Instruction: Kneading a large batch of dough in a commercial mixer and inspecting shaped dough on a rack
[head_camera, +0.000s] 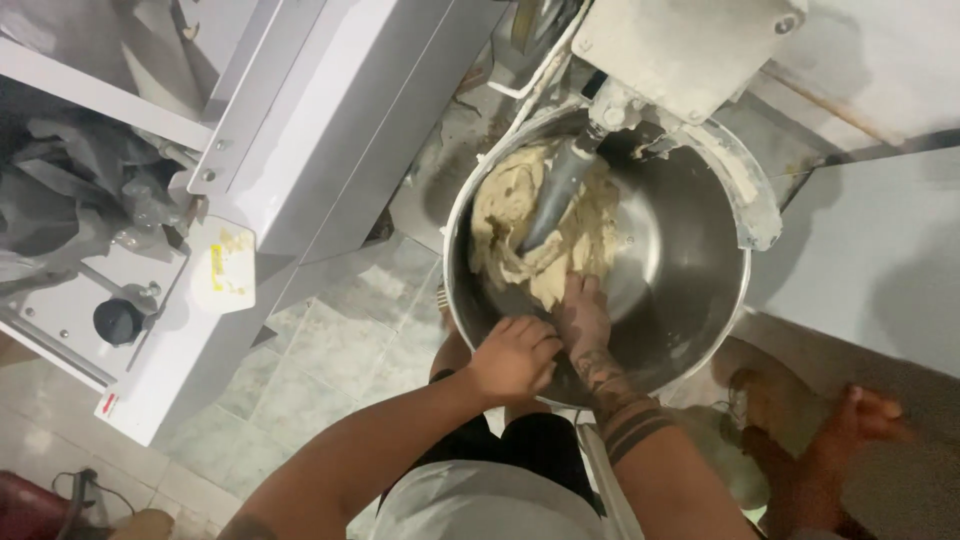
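Inside the steel mixing bowl (690, 270), seen from the head camera, a mass of pale dough (540, 225) clings to the wall farthest from the person and to the left part of the bowl, wrapped about the metal dough hook (555, 195) that slants down from the mixer head (680, 45) above the bowl. The right hand (583, 318) reaches into the bowl with its fingers pushed against the near edge of the dough; its grip cannot be made out, since the fingertips are sunk in or hidden against the dough. A tattooed forearm with dark bands leads back from it over the bowl's near rim. The left hand (515, 355) lies just left of the right hand, at the bowl's near rim, with its fingers curled in a narrow grip; whether it clasps the rim or only rests there cannot be told. The right part of the bowl is bare, shiny metal. A dough-smeared white guard (745, 190) curves along the bowl's right rim. Left of the bowl stands a white machine (300, 130) with a black knob (118, 320) and a yellow label. Below and left of the bowl is a pale tiled floor (330, 350). Right of the bowl, near its lower edge, a bare foot (850, 425) rests on the floor.
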